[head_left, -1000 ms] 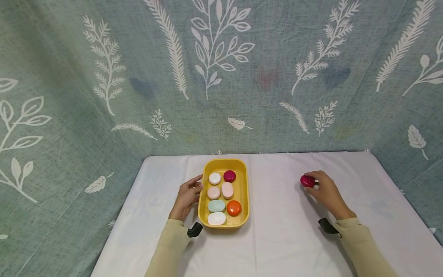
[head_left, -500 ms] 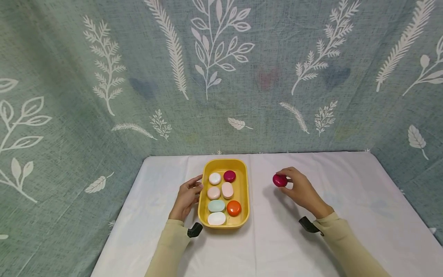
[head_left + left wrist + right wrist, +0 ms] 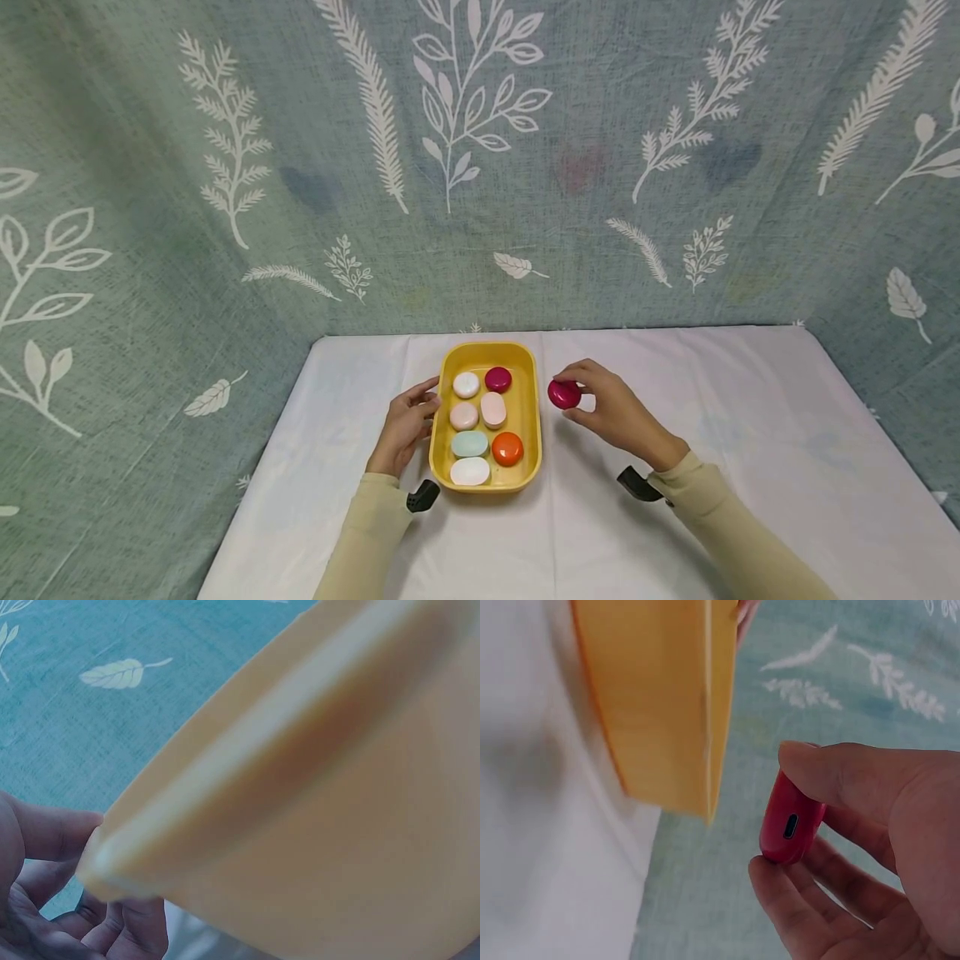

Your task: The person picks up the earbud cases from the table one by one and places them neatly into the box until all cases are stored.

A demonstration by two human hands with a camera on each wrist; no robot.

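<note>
In the head view, my right hand (image 3: 617,410) pinches a dark red earbud charging case (image 3: 564,394) between thumb and fingers, just off the right side of the yellow tray (image 3: 532,417). A small dark port slot shows on the edge of the case in the right wrist view. My left hand (image 3: 402,425) holds the tray's left rim, with fingers above and below the rim in the left wrist view. Inside the tray lie several smooth rounded cases, among them another dark red case (image 3: 498,380), an orange case (image 3: 507,449), a pale green case (image 3: 469,444) and a white case (image 3: 470,472).
A white cloth (image 3: 600,533) covers the table. Behind it and at both sides hangs a green-grey curtain (image 3: 480,283) with white leaf prints. A dark wrist camera (image 3: 637,483) sits at the right cuff, another camera (image 3: 423,497) at the left.
My right hand has moved left across the table with the dark red earbud case, from well right of the tray to close beside it. The left hand and tray stay put.
</note>
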